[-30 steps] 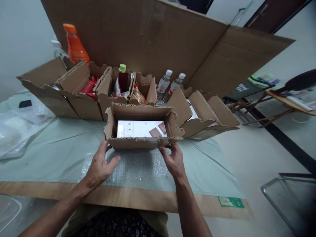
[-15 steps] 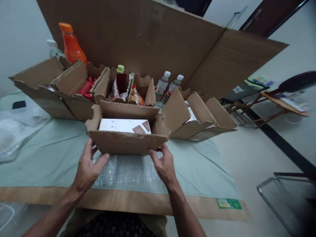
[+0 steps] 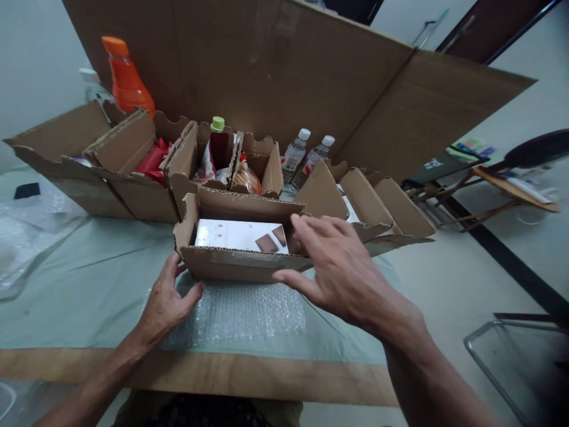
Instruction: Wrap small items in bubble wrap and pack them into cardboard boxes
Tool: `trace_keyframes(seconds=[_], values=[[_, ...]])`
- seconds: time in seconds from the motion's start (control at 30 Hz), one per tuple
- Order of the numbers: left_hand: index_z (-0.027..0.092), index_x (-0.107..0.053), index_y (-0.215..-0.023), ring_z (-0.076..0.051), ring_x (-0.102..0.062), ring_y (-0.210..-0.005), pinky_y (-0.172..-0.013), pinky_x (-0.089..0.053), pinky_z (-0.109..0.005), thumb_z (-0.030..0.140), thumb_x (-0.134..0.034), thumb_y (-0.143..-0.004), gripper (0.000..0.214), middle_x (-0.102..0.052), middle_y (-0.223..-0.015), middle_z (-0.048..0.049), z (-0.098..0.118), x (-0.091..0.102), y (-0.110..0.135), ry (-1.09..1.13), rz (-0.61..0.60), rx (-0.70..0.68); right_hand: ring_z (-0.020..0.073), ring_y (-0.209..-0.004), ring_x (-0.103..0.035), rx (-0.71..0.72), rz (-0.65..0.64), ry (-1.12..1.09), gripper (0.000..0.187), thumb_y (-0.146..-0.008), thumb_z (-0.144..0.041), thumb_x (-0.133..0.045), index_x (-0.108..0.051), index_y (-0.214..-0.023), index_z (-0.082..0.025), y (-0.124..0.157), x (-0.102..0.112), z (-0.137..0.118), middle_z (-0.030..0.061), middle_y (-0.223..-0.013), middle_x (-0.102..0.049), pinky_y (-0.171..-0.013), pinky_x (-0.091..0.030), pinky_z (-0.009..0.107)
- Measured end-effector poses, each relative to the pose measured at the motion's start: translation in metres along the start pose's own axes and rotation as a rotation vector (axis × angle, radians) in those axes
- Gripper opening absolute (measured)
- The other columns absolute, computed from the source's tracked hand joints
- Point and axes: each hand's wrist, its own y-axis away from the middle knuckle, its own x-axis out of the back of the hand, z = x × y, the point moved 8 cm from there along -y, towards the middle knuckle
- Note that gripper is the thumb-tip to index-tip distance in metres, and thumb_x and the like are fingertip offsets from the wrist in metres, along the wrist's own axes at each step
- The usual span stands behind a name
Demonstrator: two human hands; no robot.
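An open cardboard box (image 3: 240, 267) stands in front of me on the cloth-covered table. Inside it lies a white carton (image 3: 235, 234) with brown squares printed at its right end. My left hand (image 3: 166, 299) is at the box's lower left corner, thumb and fingers apart, the fingertips partly hidden behind the corner. Raised over the box's right end is my right hand (image 3: 342, 267), fingers stretched and thumb spread, holding nothing. It covers that end of the box. A sheet of bubble wrap (image 3: 249, 311) lies flat between the box and the table's front edge.
Behind stand several cardboard bins (image 3: 146, 184) with a red packet (image 3: 155, 161) and other goods, plus an orange bottle (image 3: 127, 77) and two clear bottles (image 3: 296, 151). More bins (image 3: 368, 201) are at right. A tall cardboard panel (image 3: 267, 71) rises at the back.
My right hand has left the box's lower right corner and risen over its right end. The box appears shifted slightly right. My left hand remains by the left corner.
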Motion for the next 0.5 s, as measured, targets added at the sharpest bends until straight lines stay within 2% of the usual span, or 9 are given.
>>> trace_keyframes(seconds=[0.07,0.13,0.27,0.33,0.4,0.5], values=[[0.022,-0.053,-0.127,-0.027,-0.071,-0.106,-0.093,-0.059,-0.045,0.038,-0.065,-0.085,0.046,-0.068,-0.119,-0.0096,0.005,-0.004,-0.001,-0.023,0.001,-0.038,0.038,-0.104,-0.068,0.061,-0.167,0.045,0.081,-0.087,-0.075,-0.06,-0.057,-0.138,-0.013,-0.017,-0.018,-0.006,0.0156,-0.102,-0.075,-0.098,-0.046,0.055],[0.021,-0.056,-0.117,-0.025,-0.071,-0.098,-0.084,-0.06,-0.04,0.04,-0.064,-0.086,0.037,-0.07,-0.106,-0.0066,0.01,-0.006,-0.003,-0.051,0.012,-0.057,0.0351,-0.092,-0.069,0.112,-0.268,0.034,0.084,-0.084,-0.078,-0.061,-0.057,-0.136,-0.012,-0.023,-0.032,-0.009,0.0132,-0.092,-0.075,-0.092,-0.049,0.051],[0.02,-0.056,-0.113,-0.024,-0.07,-0.089,-0.071,-0.059,-0.036,0.044,-0.063,-0.087,0.036,-0.068,-0.097,-0.0059,0.009,-0.007,-0.011,-0.086,0.046,-0.018,0.0307,-0.082,-0.067,0.107,-0.317,-0.066,0.075,-0.083,-0.077,-0.064,-0.06,-0.13,-0.018,-0.026,-0.045,-0.004,0.008,-0.085,-0.073,-0.081,-0.051,0.043],[0.019,-0.056,-0.117,-0.024,-0.069,-0.089,-0.073,-0.059,-0.038,0.045,-0.062,-0.088,0.039,-0.068,-0.1,-0.0067,0.007,-0.007,-0.016,-0.084,0.053,0.0,0.0298,-0.083,-0.068,0.074,-0.288,-0.112,0.072,-0.085,-0.075,-0.063,-0.061,-0.13,-0.019,-0.027,-0.043,-0.001,0.0076,-0.088,-0.074,-0.082,-0.051,0.044],[0.02,-0.054,-0.126,-0.025,-0.07,-0.094,-0.081,-0.06,-0.042,0.044,-0.062,-0.088,0.046,-0.068,-0.11,-0.0088,0.007,-0.005,-0.016,-0.08,0.043,0.001,0.0324,-0.094,-0.069,0.037,-0.188,-0.145,0.075,-0.085,-0.075,-0.063,-0.06,-0.134,-0.018,-0.022,-0.03,0.003,0.009,-0.097,-0.075,-0.092,-0.05,0.049],[0.023,-0.038,-0.151,-0.031,-0.064,-0.12,-0.101,-0.055,-0.051,0.043,-0.066,-0.088,0.071,-0.059,-0.141,-0.0141,0.011,0.009,-0.004,-0.113,0.046,-0.04,0.0351,-0.116,-0.064,-0.08,0.118,-0.146,0.068,-0.09,-0.069,-0.062,-0.058,-0.14,-0.022,0.01,0.008,0.011,0.0077,-0.11,-0.074,-0.105,-0.044,0.057]])
